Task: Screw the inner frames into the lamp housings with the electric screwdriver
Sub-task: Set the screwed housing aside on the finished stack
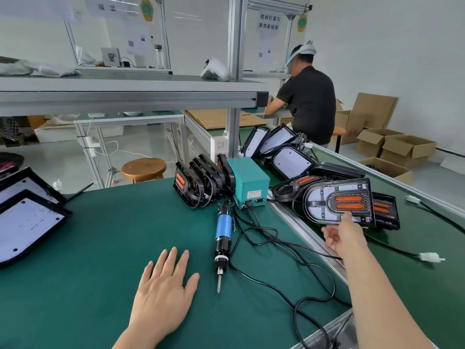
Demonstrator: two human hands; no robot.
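1. Over the right-hand bench (427, 285), the right hand (344, 238) pinches a lamp frame (339, 202) by its near edge.
2. Screwdriver (222, 238) lies on the near mat (75, 248), bit toward the person.
3. Left hand (161, 290) rests flat beside it, fingers straight.

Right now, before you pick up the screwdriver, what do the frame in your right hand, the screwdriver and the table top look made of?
The frame: black moulded plastic, slightly glossy, with translucent orange inserts, likely plastic too. The screwdriver: blue and black body, probably plastic; shiny metal bit. The table top: matte green mat, seemingly rubber.
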